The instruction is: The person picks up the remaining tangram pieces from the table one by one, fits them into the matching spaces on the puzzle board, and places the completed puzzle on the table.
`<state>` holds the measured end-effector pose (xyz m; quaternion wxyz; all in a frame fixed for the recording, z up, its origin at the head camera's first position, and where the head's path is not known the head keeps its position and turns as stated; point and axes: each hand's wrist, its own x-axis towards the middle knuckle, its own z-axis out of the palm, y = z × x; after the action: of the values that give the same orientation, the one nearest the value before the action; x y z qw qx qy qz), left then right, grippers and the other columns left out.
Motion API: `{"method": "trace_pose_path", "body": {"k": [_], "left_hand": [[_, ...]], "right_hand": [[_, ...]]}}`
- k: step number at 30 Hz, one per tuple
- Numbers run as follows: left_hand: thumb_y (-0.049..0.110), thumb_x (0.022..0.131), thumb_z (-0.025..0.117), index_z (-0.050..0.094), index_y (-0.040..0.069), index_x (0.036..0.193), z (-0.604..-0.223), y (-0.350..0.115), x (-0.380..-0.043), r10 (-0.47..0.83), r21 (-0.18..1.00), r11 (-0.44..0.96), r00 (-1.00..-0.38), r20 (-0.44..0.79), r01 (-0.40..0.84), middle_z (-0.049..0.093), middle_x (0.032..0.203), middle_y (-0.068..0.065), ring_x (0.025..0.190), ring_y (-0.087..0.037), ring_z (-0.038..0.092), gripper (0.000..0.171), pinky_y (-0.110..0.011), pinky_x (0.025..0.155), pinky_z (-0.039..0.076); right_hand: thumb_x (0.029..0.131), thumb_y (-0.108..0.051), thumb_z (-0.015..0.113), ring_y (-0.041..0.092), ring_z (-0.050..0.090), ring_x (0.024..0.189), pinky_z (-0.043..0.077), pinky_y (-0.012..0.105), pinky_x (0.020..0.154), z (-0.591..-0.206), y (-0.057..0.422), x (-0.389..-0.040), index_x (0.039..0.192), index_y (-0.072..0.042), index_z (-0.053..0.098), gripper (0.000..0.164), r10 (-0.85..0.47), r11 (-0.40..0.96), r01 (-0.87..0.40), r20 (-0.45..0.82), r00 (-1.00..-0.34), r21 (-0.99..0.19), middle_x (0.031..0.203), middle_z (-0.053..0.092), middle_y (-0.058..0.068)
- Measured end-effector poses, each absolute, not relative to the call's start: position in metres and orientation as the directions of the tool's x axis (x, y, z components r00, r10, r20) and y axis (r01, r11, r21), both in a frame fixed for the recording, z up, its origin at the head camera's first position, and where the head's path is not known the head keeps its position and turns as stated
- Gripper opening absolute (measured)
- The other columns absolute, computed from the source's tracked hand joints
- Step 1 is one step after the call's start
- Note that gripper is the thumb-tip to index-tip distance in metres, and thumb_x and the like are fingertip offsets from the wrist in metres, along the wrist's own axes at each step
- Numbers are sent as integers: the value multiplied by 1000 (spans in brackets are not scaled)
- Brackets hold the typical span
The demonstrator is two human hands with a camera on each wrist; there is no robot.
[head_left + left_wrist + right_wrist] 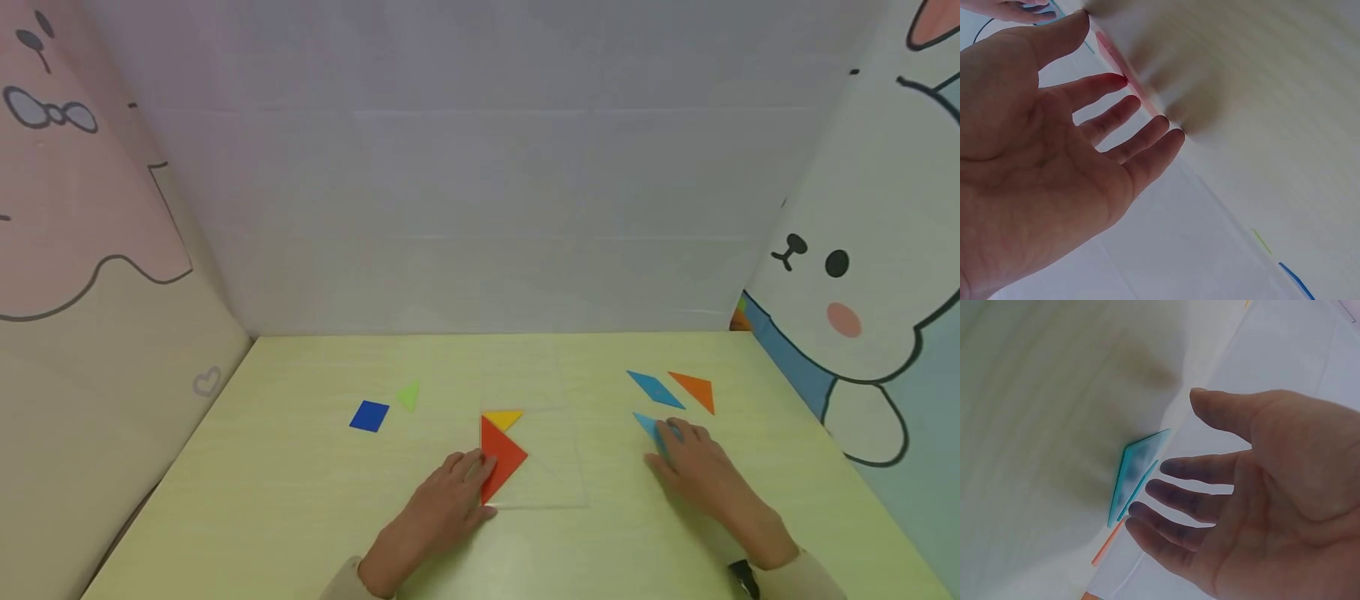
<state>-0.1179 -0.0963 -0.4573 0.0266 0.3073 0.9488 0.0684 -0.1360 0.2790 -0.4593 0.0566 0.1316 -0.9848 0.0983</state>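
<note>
A red triangle [506, 458] lies flat on the table [262, 500], its long side upright along the left edge of a faint, clear square outline [540, 507] and its point turned right. The left hand [444, 504] rests at that long side — its index fingertip touches the red piece, the thumb sits near the lower corner, and the fingers [1107, 122] are spread and fairly straight. A yellow triangle [504, 419] lies against the red one's upper slanted side, near the top of the outline. Well to the right, the right hand [701, 471] reaches over a light blue triangle [645, 422], partly hiding it; those fingers [1204, 465] are extended and set wide, the thumb well apart, and whether the tips touch the piece I cannot tell. Just beyond that hand lie a blue parallelogram [657, 390] and, beside it, an orange triangle [697, 391]. On the left part of the table, a dark blue square [370, 416] lies near a small green triangle [409, 396]. Light sleeves [348, 581] show at both wrists. Behind the table hangs a pale backdrop [480, 208] — cartoon-printed panels [847, 292] flank it on both sides.
</note>
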Motion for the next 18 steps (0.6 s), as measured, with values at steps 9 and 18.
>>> {"method": "trace_pose_path", "body": {"k": [9, 18], "left_hand": [[35, 101, 66, 54, 7, 149, -457, -98, -117, 616, 124, 780, -787, 26, 614, 52, 147, -11, 126, -28, 52, 57, -36, 105, 49], [34, 101, 67, 54, 7, 149, -456, -98, -119, 614, 144, 780, -789, 12, 609, 51, 148, -11, 127, -27, 51, 57, -36, 106, 49]], "right_hand": [[96, -20, 73, 57, 51, 110, 48, 67, 90, -461, 289, -138, 128, 18, 53, 54, -217, 948, -240, 130, -968, -208, 122, 53, 36], [95, -20, 74, 55, 50, 106, 49, 66, 86, -460, 297, -141, 126, 18, 54, 52, -185, 952, -206, 111, -976, -227, 117, 52, 36]]}}
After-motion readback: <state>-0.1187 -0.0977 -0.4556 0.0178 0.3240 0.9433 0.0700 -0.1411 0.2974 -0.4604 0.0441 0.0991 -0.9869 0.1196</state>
